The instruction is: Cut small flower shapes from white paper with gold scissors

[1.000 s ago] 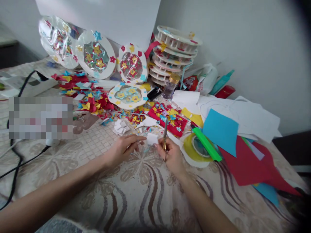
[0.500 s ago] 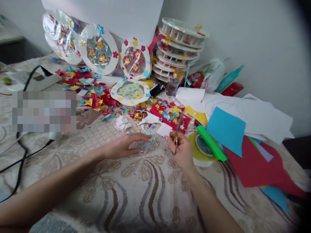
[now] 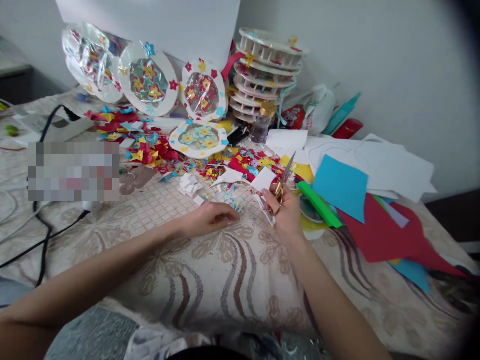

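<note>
My right hand [image 3: 288, 212] is closed round a pair of scissors [image 3: 282, 184] with gold-coloured handles, blades pointing up and away. A white paper square [image 3: 263, 178] is just beyond its fingertips; whether the fingers touch it I cannot tell. Under that hand shows a narrow white piece [image 3: 265, 209], partly hidden. My left hand [image 3: 208, 219] rests low over the patterned cloth, its fingers loosely bent and a gap showing by the thumb. Small blue and white paper scraps [image 3: 237, 203] lie at its fingertips. White foam-like pieces [image 3: 190, 185] lie beyond it.
Decorated round frames [image 3: 148, 80] lean at the back beside a tiered white stand [image 3: 268, 75]. A gold-lidded jar [image 3: 263, 122] stands before it. To the right lie a green cutter [image 3: 319, 204], blue sheet [image 3: 341, 187] and red sheet [image 3: 386, 232]. Black cables [image 3: 47, 230] run along the left.
My right hand has moved slightly up and right with the scissors, and the white square has shifted away from me. My left hand's fingers have bent inward. The view has tilted a little.
</note>
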Tool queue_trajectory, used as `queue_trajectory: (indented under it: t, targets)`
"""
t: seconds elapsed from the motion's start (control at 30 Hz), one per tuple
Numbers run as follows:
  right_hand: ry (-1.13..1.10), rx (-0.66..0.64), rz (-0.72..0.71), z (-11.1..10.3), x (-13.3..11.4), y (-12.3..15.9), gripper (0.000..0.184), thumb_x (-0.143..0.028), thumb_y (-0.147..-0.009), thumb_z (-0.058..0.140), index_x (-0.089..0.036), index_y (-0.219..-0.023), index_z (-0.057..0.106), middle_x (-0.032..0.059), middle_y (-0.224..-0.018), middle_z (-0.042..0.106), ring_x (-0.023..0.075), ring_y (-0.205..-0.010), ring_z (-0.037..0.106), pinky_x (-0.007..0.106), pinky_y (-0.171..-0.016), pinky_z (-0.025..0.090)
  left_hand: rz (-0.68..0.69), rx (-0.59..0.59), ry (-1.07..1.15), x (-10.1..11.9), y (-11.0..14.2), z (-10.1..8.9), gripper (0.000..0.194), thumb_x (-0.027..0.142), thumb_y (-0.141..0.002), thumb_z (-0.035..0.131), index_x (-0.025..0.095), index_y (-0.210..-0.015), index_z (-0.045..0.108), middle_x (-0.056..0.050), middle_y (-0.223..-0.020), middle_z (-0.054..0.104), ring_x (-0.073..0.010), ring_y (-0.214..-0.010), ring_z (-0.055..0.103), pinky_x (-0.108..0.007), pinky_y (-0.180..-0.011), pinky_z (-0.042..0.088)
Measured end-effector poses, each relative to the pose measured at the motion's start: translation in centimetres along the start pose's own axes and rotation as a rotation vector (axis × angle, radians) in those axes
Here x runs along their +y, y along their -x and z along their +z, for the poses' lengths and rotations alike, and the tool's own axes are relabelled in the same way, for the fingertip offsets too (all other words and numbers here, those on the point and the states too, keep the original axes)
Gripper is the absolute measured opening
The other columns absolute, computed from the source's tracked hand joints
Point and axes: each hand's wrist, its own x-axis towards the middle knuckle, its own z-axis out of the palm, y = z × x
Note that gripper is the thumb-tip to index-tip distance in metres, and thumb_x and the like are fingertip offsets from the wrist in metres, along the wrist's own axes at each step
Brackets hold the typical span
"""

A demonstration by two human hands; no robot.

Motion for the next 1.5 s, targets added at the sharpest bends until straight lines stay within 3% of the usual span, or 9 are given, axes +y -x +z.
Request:
queue_trajectory:
  t: [0.17,0.3,0.47,0.63,0.77,0.9,1.07,1.23,1.5]
  targets:
    - [0.03,0.01,-0.043,-0.4,-0.2,-0.1,0.027,-0.04,-0.073,0.069,-0.018,-0.078,0.055,-0.0038,-0.057,0.057,0.0092,-0.044,0.046,0.021,-0.042,0.033,-0.005,0.14,-0.095,0.7,-2.5,1.0,0.033,0.014,-0.085,0.047,0.016,-0.116,0.057,-0.013,-0.128,0.057,-0.0216,-0.117,0.054,-0.037,-0.099,0.044]
    - [0.031,0.02,-0.075,-0.8,-0.5,-0.2,0.025,-0.04,-0.074,0.067,-0.018,-0.078,0.057,-0.0043,-0.055,0.055,0.0092,-0.044,0.046,0.021,-0.043,0.032,0.002,-0.027,0.059,1.4,-3.9,2.0,0.028,0.016,-0.085,0.048,0.017,-0.11,0.06,-0.009,-0.11,0.067,-0.0172,-0.099,0.063,-0.03,-0.085,0.051]
    - [0.036,0.013,-0.094,-0.9,-0.8,-0.2,0.025,-0.04,-0.073,0.068,-0.018,-0.079,0.057,-0.0032,-0.059,0.058,0.009,-0.044,0.046,0.022,-0.043,0.033,-0.082,0.208,0.046,1.6,-2.8,-0.5,0.028,0.021,-0.086,0.049,0.016,-0.111,0.06,-0.01,-0.114,0.064,-0.017,-0.102,0.062,-0.032,-0.088,0.049]
    - [0.043,-0.02,-0.055,-0.5,-0.9,0.1,0.027,-0.041,-0.073,0.068,-0.019,-0.079,0.054,-0.0025,-0.061,0.059,0.0097,-0.045,0.048,0.022,-0.043,0.035,-0.24,-0.151,0.117,2.2,0.6,-2.7,0.02,0.028,-0.085,0.053,0.015,-0.096,0.064,-0.005,-0.08,0.07,-0.013,-0.069,0.064,-0.023,-0.063,0.05]
    - [0.063,-0.07,-0.058,0.1,-0.6,0.5,0.024,-0.039,-0.074,0.067,-0.019,-0.077,0.054,-0.0041,-0.058,0.055,0.0101,-0.045,0.047,0.023,-0.044,0.036,-0.302,0.223,0.105,1.5,-0.2,-1.7,0.027,0.033,-0.084,0.055,0.013,-0.101,0.061,-0.007,-0.082,0.068,-0.0136,-0.07,0.064,-0.023,-0.059,0.049]
    - [0.005,-0.215,0.038,0.4,-0.4,0.9,0.023,-0.04,-0.075,0.065,-0.02,-0.082,0.054,-0.003,-0.062,0.059,0.0086,-0.043,0.044,0.021,-0.041,0.032,-0.28,0.409,0.285,1.0,-2.6,-0.7,0.039,0.038,-0.083,0.057,0.013,-0.112,0.052,-0.012,-0.101,0.065,-0.0114,-0.067,0.063,-0.021,-0.052,0.05]
    - [-0.037,-0.444,0.163,0.8,-0.8,1.5,0.026,-0.042,-0.073,0.068,-0.019,-0.077,0.057,-0.0046,-0.056,0.055,0.0069,-0.041,0.041,0.02,-0.04,0.03,-0.273,0.428,0.33,1.0,-3.1,-0.5,0.026,0.035,-0.079,0.064,0.011,-0.087,0.058,-0.001,-0.065,0.06,-0.0058,-0.05,0.051,-0.016,-0.043,0.04]
    - [-0.155,-0.183,0.153,1.6,-0.7,1.7,0.036,-0.053,-0.075,0.062,-0.018,-0.078,0.058,-0.0001,-0.067,0.061,0.0069,-0.042,0.045,0.021,-0.039,0.028,-0.401,0.526,0.623,1.2,-2.4,-0.7,0.022,0.031,-0.08,0.064,0.013,-0.076,0.053,0.001,-0.058,0.061,-0.0059,-0.05,0.056,-0.017,-0.05,0.047]
    - [-0.062,-0.126,0.085,3.0,0.0,2.2,0.027,-0.042,-0.073,0.07,-0.02,-0.077,0.055,-0.0058,-0.057,0.052,0.0098,-0.05,0.045,0.022,-0.048,0.035,-0.374,0.473,0.761,1.4,-2.0,0.7,0.028,0.035,-0.077,0.069,0.012,-0.078,0.052,-0.005,-0.072,0.069,-0.0118,-0.068,0.067,-0.027,-0.071,0.057]
